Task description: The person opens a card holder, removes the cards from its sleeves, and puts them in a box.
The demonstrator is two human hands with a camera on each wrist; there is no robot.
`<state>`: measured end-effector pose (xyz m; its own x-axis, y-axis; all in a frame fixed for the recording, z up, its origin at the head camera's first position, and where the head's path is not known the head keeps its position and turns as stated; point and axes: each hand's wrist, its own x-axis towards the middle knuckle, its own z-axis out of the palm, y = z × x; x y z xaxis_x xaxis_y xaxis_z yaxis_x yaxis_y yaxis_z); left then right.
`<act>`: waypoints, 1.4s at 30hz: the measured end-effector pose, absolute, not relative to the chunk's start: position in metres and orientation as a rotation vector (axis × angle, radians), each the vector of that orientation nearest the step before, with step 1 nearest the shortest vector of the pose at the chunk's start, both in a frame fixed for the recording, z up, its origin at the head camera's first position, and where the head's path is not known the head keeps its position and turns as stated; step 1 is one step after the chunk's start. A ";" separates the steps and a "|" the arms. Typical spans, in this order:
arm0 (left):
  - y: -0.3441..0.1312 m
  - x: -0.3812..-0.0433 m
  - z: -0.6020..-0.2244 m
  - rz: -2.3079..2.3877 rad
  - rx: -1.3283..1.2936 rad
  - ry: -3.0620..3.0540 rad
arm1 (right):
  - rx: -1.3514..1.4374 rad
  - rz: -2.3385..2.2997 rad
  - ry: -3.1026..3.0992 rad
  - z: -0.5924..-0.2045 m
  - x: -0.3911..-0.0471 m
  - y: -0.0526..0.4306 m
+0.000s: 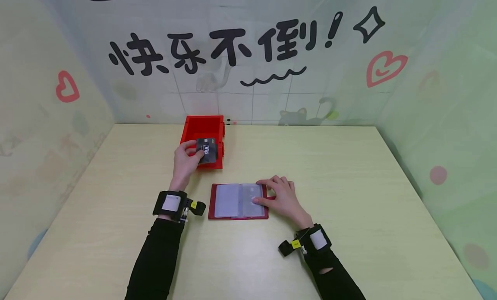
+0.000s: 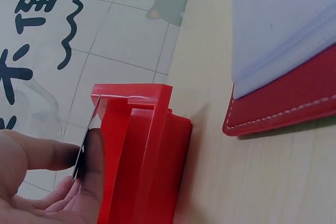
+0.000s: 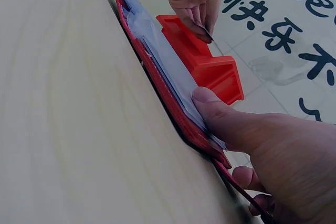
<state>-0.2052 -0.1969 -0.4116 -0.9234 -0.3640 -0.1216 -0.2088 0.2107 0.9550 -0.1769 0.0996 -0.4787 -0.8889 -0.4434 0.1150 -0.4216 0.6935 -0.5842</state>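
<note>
My left hand [image 1: 185,162] pinches a dark card [image 1: 207,150] marked "Vip" between thumb and fingers, above the near part of a red plastic bin [image 1: 202,124]. In the left wrist view the card [image 2: 86,137] appears nearly edge-on beside the bin's rim. A red card holder [image 1: 212,203] lies spread on the table with its clear sleeves [image 1: 228,200] showing. At its right edge, my right hand [image 1: 283,198] holds it. The thumb [image 3: 207,100] lies on the sleeves in the right wrist view, while other fingers are partly hidden beside the cover.
The bin stands near the back of the pale wooden table [image 1: 341,183], behind and left of the card holder. A printed backdrop [image 1: 240,105] rises along the table's back edge, with patterned side walls left and right.
</note>
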 end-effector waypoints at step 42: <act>-0.176 -0.238 -0.419 -1.068 0.393 -2.773 | -0.741 -0.964 2.874 -0.480 -0.177 0.100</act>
<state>-0.2381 -0.1755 -0.4193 -0.9554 -0.2926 0.0395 -0.1905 0.7130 0.6748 -0.1766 0.1004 -0.4799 -0.8869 -0.4441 0.1274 -0.4311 0.6964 -0.5737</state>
